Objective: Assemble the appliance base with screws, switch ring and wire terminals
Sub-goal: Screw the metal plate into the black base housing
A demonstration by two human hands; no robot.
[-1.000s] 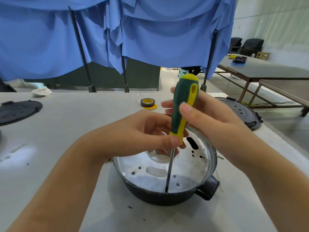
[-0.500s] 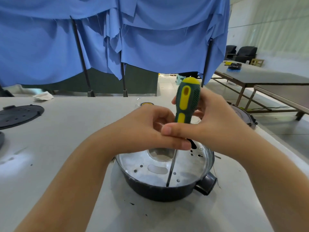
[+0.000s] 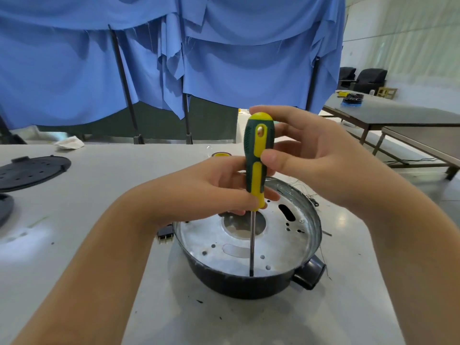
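The appliance base (image 3: 281, 247), a dark round shell lined with a holed silver metal plate, sits on the white table in front of me. A green and yellow screwdriver (image 3: 257, 158) stands upright in it, its tip down at the plate's near edge. My left hand (image 3: 211, 190) pinches the lower end of the handle. My right hand (image 3: 306, 158) grips the upper handle with thumb and fingers. A dark knob (image 3: 311, 272) juts from the base's right side. Thin wires (image 3: 308, 192) trail off behind the rim.
A black perforated lid (image 3: 32, 170) lies at the far left, and a small black part with pins (image 3: 165, 232) lies by the base's left rim. A yellow tape roll (image 3: 222, 154) peeks out behind my left hand. Blue cloth hangs behind; other tables (image 3: 398, 113) stand at right.
The screwdriver has swung from a tilt to upright, tip staying at the plate's near edge. My right hand has turned round the handle; my left still pinches its lower end.
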